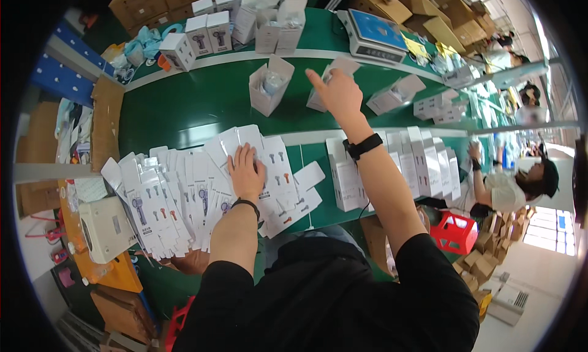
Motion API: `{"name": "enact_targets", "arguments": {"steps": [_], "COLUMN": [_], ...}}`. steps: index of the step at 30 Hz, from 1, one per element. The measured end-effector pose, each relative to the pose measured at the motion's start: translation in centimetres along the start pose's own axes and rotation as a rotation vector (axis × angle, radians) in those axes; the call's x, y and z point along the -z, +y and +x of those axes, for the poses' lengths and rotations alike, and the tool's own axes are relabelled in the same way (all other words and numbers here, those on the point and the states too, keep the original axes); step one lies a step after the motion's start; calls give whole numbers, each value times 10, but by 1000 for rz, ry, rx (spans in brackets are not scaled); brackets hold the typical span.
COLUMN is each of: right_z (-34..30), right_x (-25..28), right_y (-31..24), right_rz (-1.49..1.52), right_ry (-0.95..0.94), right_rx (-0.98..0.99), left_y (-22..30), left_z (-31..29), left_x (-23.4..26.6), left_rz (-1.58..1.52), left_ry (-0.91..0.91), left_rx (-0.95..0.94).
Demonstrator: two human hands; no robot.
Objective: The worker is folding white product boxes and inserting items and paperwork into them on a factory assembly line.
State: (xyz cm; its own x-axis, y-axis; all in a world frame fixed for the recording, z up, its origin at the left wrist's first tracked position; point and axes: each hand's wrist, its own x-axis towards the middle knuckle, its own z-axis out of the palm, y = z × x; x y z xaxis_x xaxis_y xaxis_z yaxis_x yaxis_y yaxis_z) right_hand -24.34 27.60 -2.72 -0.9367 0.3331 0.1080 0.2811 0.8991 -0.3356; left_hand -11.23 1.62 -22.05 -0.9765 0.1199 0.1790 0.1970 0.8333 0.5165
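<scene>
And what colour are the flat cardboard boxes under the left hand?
The flat cardboard boxes are mostly white, best seen in the head view.

Left of centre, the left hand (247, 175) lies palm down, fingers slightly spread; the right arm (386, 189) stretches toward the upper middle, the right hand (343, 97) jutting its thumb (315, 79) leftward, fingers largely hidden.

A black T-shirt (331, 291) has 2 short sleeves (429, 272); 1 thin dark bracelet (245, 203) circles the left wrist, 1 wider black wristband (365, 146) the right.

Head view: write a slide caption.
Left hand on flat white printed cardboard cartons; right hand at an open white cardboard box.
</scene>
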Motion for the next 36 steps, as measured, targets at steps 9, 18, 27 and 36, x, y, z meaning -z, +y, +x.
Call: {"name": "enact_targets", "arguments": {"steps": [9, 18, 27, 36], "right_z": [29, -6, 13, 84], "right_x": [-48, -60, -84, -28], "right_y": [8, -13, -61, -1], "right_rz": [-28, 256, 353, 425], "right_ry": [77, -33, -122, -46], "right_rx": [47, 370, 168, 113], "left_y": [11, 15, 9, 3], "left_z": [7, 10, 4, 2], "left_x": [2, 1, -4, 3], "left_rz": [12, 28, 23, 10], "left_ry": [-33, -48, -5, -19], "left_rx": [41, 25, 4, 46]}}
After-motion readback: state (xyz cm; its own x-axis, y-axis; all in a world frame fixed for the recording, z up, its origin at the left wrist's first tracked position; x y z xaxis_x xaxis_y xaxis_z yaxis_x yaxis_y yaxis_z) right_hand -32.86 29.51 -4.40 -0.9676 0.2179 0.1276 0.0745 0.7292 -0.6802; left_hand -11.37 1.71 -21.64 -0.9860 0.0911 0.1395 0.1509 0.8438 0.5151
